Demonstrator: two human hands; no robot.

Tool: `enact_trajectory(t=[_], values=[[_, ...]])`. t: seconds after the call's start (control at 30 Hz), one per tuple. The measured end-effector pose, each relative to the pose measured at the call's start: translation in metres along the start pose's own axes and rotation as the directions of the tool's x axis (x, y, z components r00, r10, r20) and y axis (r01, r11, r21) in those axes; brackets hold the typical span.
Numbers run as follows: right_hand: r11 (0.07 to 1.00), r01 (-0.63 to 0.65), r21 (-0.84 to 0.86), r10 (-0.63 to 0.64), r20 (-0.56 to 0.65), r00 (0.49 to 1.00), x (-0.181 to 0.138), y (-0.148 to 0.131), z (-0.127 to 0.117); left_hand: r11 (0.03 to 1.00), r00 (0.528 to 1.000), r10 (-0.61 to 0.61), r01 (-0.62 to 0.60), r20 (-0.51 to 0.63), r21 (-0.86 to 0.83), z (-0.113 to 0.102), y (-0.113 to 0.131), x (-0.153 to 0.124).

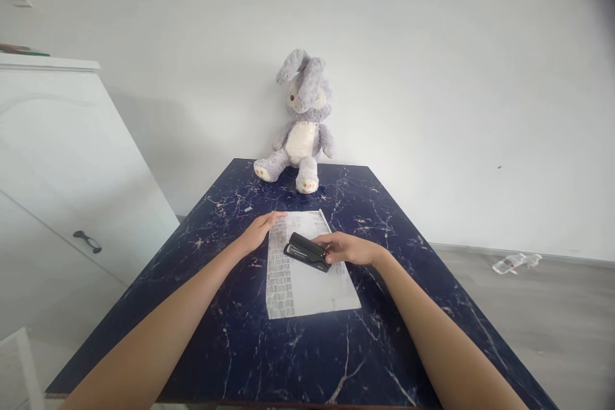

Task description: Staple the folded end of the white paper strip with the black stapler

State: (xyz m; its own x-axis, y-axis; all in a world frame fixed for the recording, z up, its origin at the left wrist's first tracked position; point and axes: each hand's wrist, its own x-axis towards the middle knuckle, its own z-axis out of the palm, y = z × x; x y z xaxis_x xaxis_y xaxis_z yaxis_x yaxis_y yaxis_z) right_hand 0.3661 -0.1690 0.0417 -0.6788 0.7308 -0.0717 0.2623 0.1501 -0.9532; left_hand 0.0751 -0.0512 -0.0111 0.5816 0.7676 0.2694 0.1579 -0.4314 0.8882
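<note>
A black stapler point(307, 252) is held in my right hand point(350, 248), its jaw end pointing left over the sheet. Fingers and thumb close around its right end. Beneath it, a white paper point(314, 298) with a grey brick-like pattern down its left side lies flat on the table. My left hand point(261, 232) rests at the paper's upper left edge, fingers stretched out and touching it. Whether the stapler touches the paper I cannot tell.
The dark blue marbled table point(250, 359) reaches to the wall. A grey plush rabbit point(302, 134) sits at its far end. On the left stands a white cabinet point(62, 141); a small pale scrap point(248, 209) lies near the paper. Clear plastic packaging point(514, 263) is on the floor at right.
</note>
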Motion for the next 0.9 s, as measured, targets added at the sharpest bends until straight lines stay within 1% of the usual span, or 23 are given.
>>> enact_trajectory(t=[0.07,0.17,0.27,0.33,0.4,0.47,0.5,0.53,0.57,0.6,0.63,0.67,0.7,0.73,0.77,0.9], values=[[1.000,-0.005,-0.022,0.005,-0.005,1.000,-0.001,0.001,-0.001,0.996,0.999,-0.012,0.007,-0.044,-0.092,-0.001,0.001,0.001],[0.993,0.011,-0.119,-0.016,-0.045,0.999,-0.001,0.000,0.001,0.995,0.998,-0.013,0.007,-0.055,-0.102,0.000,0.002,0.000],[0.938,0.042,-0.345,-0.094,-0.135,0.986,0.006,-0.001,0.013,0.997,0.998,0.004,-0.009,-0.062,-0.072,0.002,0.006,-0.001],[0.883,0.066,-0.464,-0.173,-0.192,0.966,0.015,-0.003,0.026,0.997,0.993,0.019,-0.028,-0.113,-0.078,0.004,0.010,-0.002],[0.852,0.092,-0.515,-0.249,-0.245,0.937,0.023,-0.004,0.040,0.987,0.976,0.004,-0.040,-0.218,-0.157,0.009,0.015,-0.002],[0.821,0.081,-0.565,-0.313,-0.329,0.891,0.030,-0.004,0.050,0.937,0.951,-0.081,-0.029,-0.297,-0.349,0.015,0.019,-0.003],[0.786,0.042,-0.617,-0.344,-0.379,0.859,0.032,-0.004,0.053,0.885,0.946,-0.150,-0.002,-0.287,-0.467,0.018,0.020,-0.003],[0.727,-0.019,-0.687,-0.378,-0.424,0.823,0.033,-0.003,0.055,0.819,0.946,-0.219,0.045,-0.239,-0.573,0.020,0.022,-0.003],[0.644,-0.092,-0.760,-0.414,-0.447,0.793,0.034,-0.003,0.056,0.751,0.947,-0.277,0.107,-0.164,-0.651,0.022,0.023,-0.003],[0.541,-0.158,-0.826,-0.445,-0.440,0.780,0.034,-0.002,0.056,0.697,0.946,-0.314,0.174,-0.078,-0.696,0.024,0.024,-0.004],[0.432,-0.203,-0.879,-0.468,-0.411,0.783,0.035,-0.002,0.056,0.664,0.944,-0.329,0.229,-0.004,-0.712,0.024,0.024,-0.005],[0.335,-0.227,-0.915,-0.481,-0.373,0.794,0.035,-0.001,0.056,0.653,0.944,-0.326,0.262,0.050,-0.711,0.025,0.025,-0.005],[0.261,-0.230,-0.938,-0.487,-0.334,0.807,0.036,-0.001,0.055,0.655,0.947,-0.312,0.276,0.082,-0.703,0.024,0.024,-0.006],[0.215,-0.225,-0.950,-0.487,-0.304,0.818,0.036,-0.001,0.055,0.664,0.951,-0.294,0.276,0.097,-0.695,0.024,0.024,-0.006],[0.192,-0.220,-0.956,-0.487,-0.288,0.825,0.036,-0.001,0.055,0.674,0.955,-0.278,0.270,0.103,-0.688,0.024,0.023,-0.006],[0.187,-0.203,-0.961,-0.482,-0.270,0.833,0.036,-0.004,0.054,0.689,0.956,-0.273,0.274,0.110,-0.671,0.024,0.019,-0.006]])
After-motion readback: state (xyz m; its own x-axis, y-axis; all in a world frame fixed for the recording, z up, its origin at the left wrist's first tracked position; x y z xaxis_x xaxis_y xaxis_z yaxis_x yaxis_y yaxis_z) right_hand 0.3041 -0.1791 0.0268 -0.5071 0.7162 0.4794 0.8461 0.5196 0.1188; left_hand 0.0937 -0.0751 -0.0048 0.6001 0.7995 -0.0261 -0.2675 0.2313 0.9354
